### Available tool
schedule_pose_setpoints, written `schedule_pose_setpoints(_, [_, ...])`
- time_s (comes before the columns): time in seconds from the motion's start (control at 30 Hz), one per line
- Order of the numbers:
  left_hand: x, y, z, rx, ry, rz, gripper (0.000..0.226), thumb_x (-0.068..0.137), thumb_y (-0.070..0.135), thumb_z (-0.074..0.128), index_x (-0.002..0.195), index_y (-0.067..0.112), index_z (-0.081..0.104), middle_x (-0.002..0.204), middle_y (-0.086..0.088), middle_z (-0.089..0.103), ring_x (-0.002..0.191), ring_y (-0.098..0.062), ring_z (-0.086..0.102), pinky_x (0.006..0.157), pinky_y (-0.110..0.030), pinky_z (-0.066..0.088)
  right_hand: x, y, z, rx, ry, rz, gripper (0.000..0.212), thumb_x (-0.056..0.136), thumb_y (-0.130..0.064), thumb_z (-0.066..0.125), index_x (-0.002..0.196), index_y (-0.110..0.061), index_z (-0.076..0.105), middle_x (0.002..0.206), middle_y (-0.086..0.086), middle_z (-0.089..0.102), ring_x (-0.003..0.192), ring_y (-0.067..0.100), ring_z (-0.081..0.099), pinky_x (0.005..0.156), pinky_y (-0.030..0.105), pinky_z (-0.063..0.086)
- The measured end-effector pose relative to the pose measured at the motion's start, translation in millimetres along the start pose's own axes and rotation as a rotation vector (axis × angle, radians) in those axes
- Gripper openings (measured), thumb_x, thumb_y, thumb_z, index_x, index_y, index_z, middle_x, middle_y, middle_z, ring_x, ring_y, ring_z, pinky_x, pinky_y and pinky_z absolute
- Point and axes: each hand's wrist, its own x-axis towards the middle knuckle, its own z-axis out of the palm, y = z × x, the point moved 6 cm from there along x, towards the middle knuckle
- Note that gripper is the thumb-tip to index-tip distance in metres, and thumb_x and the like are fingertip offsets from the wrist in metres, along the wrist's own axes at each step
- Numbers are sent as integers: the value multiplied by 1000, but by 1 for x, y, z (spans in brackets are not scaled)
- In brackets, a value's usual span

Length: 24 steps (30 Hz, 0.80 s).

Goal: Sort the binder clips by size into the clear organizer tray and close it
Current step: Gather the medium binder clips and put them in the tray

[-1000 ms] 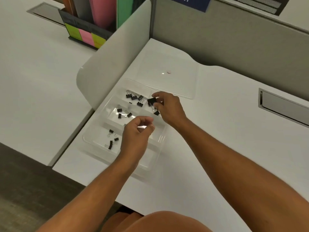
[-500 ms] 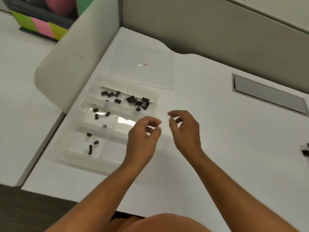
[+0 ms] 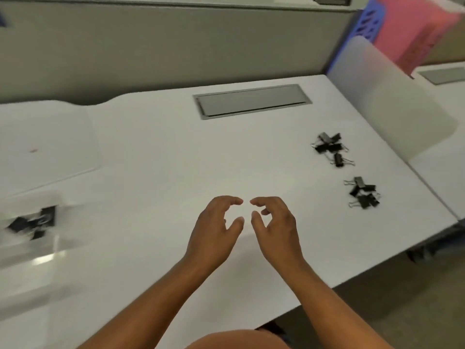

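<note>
Both grips are released: left hand (image 3: 214, 230) and right hand (image 3: 275, 229) hover empty, clips (image 3: 329, 147) far right, tray (image 3: 30, 227) far left.

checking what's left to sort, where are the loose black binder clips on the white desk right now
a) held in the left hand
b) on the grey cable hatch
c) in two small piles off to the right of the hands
c: two piles of black binder clips lie on the white desk right of both empty hands.

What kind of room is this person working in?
Most likely an office cubicle: a white desk with a grey cable hatch, a grey partition wall behind it, and loose binder clips on the desktop.
</note>
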Motion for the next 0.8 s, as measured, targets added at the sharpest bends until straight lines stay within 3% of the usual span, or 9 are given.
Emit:
schedule_pose_setpoints(0.17, [32,33,101,114,-108,27,36,99,29,67,133,37,60,137,23,56,125,2,53,105,-34,54,15,83,-75,-2,15,65,27,101,-18,64,123,-34,66,124,-20,59,109,4,57,85,24,53])
schedule_pose_setpoints(0.43, [74,78,243,291,-332,123,43,98,34,70,139,32,58,144,11,53,129,-9,55,106,-33,53,42,201,-165,8,-3,169,31,101,-16,63,122,-40,64,121,-28,53,109,-1,56,87,18,50])
schedule_pose_setpoints(0.6, [99,107,311,448,-485,255,45,101,32,64,145,29,53,147,6,50,129,-13,55,105,-28,49,71,236,-217,-130,90,125,39,98,0,58,124,-28,67,125,-11,59,112,9,53,93,26,51])
schedule_pose_setpoints(0.7, [115,125,351,568,-509,386,53,103,32,62,153,25,45,155,0,42,130,-21,53,97,-34,53,95,262,-236,-326,30,110,51,96,3,62,138,-26,60,141,0,52,123,21,46,97,39,53])
schedule_pose_setpoints(0.8, [132,133,380,743,-439,500,60,104,36,59,157,19,38,158,-7,41,122,-29,56,85,-39,55,113,286,-237,-427,-150,152,66,98,-1,61,154,-33,45,163,2,31,135,29,35,106,43,50])
